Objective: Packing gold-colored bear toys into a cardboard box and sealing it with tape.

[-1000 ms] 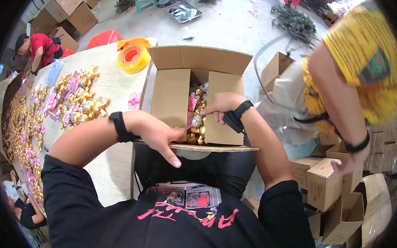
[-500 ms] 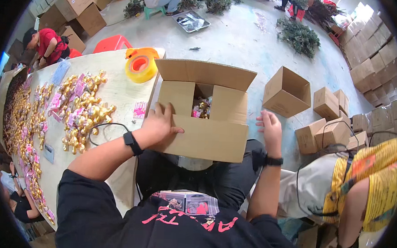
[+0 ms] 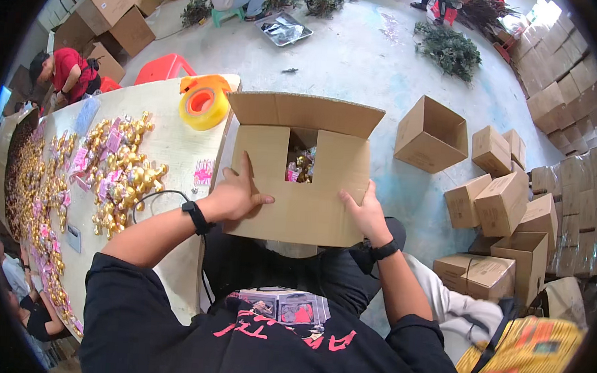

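A cardboard box [image 3: 297, 217] rests on my lap with its far flap raised, while the side flaps and near flap lie folded inward. Through the gap between the flaps, small gold and pink wrapped items [image 3: 301, 165] show inside. My left hand [image 3: 235, 193] grips the box's left side, thumb and forefinger spread over the flaps. On the right near side, my right hand [image 3: 367, 212] clasps the box, its thumb on top and its other fingers partly hidden down the side.
On the table [image 3: 169, 213] at my left are a yellow tape roll in an orange dispenser [image 3: 204, 102], a pink printed card [image 3: 204, 173] and heaps of gold trinkets [image 3: 120, 170]. An open carton [image 3: 431, 136] and several smaller boxes [image 3: 502, 200] stand at right, near a person in yellow [image 3: 529, 357].
My right hand has come from beside the box onto its right side. The near flap now lies flatter. The person at right has shifted nearer, uncovering more boxes.
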The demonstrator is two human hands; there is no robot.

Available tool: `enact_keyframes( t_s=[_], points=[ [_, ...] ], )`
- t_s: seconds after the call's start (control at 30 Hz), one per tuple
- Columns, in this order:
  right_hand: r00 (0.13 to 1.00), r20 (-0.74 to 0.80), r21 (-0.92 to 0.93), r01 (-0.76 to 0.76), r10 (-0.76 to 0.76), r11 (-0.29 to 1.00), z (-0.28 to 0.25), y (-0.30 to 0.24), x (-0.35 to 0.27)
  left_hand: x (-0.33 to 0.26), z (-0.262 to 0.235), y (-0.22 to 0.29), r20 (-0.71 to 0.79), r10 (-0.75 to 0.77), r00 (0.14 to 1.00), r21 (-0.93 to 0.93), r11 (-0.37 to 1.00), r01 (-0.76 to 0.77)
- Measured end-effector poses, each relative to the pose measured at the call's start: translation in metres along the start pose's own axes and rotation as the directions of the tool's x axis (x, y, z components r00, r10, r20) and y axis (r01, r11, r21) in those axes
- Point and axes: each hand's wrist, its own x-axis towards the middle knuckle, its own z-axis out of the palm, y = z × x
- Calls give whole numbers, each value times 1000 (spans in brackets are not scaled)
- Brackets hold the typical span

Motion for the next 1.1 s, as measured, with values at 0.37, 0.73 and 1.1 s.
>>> enact_keyframes(
  t_s=[0.37, 0.73, 1.1],
  points=[
    [984, 61, -32, -163, 165, 986, 4, -22, -44, -29, 3, 5, 164, -53, 985, -2, 999, 54],
    [886, 367, -735, 462, -282, 497, 44, -45, -53, -25, 35, 35, 61, 196, 979, 384, 901, -204],
    [869, 350, -741, 485, -349, 465, 49, -33, -55, -12, 29, 45, 240, 29, 970, 357, 927, -116]
  ],
)
